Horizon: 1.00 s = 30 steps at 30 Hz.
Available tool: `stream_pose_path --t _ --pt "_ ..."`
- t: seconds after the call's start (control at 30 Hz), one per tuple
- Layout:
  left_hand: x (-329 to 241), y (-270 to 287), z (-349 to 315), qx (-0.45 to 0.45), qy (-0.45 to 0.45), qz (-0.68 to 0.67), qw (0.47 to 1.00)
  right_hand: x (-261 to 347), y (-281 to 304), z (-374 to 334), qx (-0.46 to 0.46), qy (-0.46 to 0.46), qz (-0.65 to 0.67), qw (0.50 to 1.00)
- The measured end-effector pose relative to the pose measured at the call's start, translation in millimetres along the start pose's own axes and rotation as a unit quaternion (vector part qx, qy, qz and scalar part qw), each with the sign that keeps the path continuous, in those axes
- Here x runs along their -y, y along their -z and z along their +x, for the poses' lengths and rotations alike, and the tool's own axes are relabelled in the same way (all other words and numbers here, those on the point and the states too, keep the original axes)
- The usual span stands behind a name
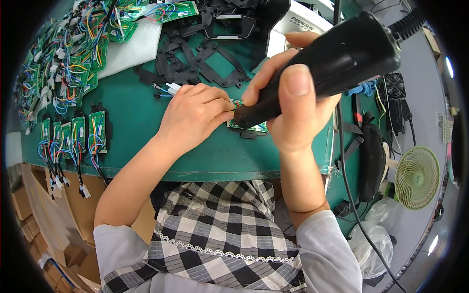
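My right hand (pixel 300 107) is wrapped round a thick black electric screwdriver (pixel 349 51), which slants down to the left. Its tip end is over a small green circuit board (pixel 260 128) on the table, and it hides much of that board. Bits of a black plastic frame (pixel 252 135) show at the board's near edge. From the left, my left hand (pixel 193 110) grips the board's edge with its fingers pressed together, close to the screwdriver's tip. Wires with white connectors (pixel 173 89) stick out beyond the left hand.
Green boards with coloured wires (pixel 78 73) are heaped at the far left. Several boards on black frames (pixel 96 132) lie in a row nearer me. Loose black frames (pixel 220 63) and a white machine (pixel 293 24) stand at the back. A cable (pixel 349 185) and green fan (pixel 416 178) are right.
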<state>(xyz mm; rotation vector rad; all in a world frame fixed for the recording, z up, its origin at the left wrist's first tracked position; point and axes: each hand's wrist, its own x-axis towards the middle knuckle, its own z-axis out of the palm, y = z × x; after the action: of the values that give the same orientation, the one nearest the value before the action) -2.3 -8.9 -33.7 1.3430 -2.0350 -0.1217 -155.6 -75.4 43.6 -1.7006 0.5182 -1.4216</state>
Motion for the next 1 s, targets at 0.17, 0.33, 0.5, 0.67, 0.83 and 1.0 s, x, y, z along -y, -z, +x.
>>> stream_pose_path --t 0.17,0.33,0.5,0.67,0.83,1.0 --pt "1.5 -2.9 -1.9 0.006 0.022 -0.005 1.000 -4.1 -6.5 -5.3 0.026 0.033 -0.019 0.999" --pt "-1.6 -3.4 0.5 0.013 0.027 -0.006 1.000 -5.0 -7.2 -9.2 0.057 0.022 0.005 0.998" --pt "-3.4 -4.2 0.2 -0.012 0.027 -0.011 0.999 -3.9 -4.4 -7.4 0.082 0.036 -0.031 0.995" --pt "-11.3 1.2 -3.2 0.004 0.026 0.021 0.999 11.1 13.8 -1.1 -0.160 -0.026 0.085 0.983" --pt "-17.1 -5.3 7.6 0.087 -0.019 0.030 0.996 9.1 46.1 11.4 -0.055 -0.112 0.317 0.940" --pt "-16.9 98.6 -23.4 -0.082 0.080 0.127 0.985 -5.3 97.8 7.4 -0.036 -0.105 0.352 0.930"
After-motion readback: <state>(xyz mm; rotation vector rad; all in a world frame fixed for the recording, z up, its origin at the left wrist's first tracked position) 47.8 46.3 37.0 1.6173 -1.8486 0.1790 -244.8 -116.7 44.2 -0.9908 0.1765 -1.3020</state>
